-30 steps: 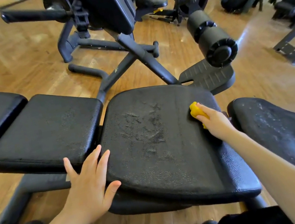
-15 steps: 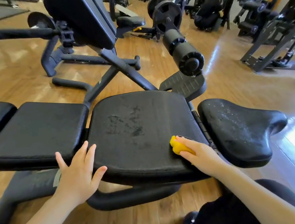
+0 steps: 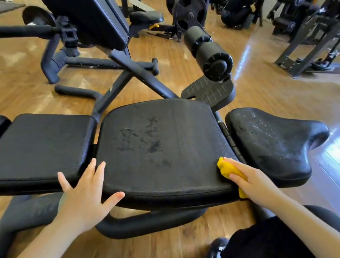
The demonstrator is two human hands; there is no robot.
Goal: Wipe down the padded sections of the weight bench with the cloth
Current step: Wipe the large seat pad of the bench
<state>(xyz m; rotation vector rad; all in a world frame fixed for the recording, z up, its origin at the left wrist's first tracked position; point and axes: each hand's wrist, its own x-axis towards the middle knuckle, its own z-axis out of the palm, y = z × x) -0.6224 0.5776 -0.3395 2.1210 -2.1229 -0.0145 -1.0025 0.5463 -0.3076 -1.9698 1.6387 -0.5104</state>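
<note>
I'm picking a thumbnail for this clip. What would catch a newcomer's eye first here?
The yellow cloth stands out most, pressed by the right hand on the near right corner of the middle bench pad. That pad's worn, blotchy patch sits at its centre. The left hand lies flat on the pad's near left edge.

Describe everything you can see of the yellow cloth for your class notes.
The yellow cloth is soft, bunched fabric, mostly hidden under the right hand, which presses it on the near right corner of the middle black pad. One end pokes out past the fingertips; another bit hangs below the pad's edge.
</note>
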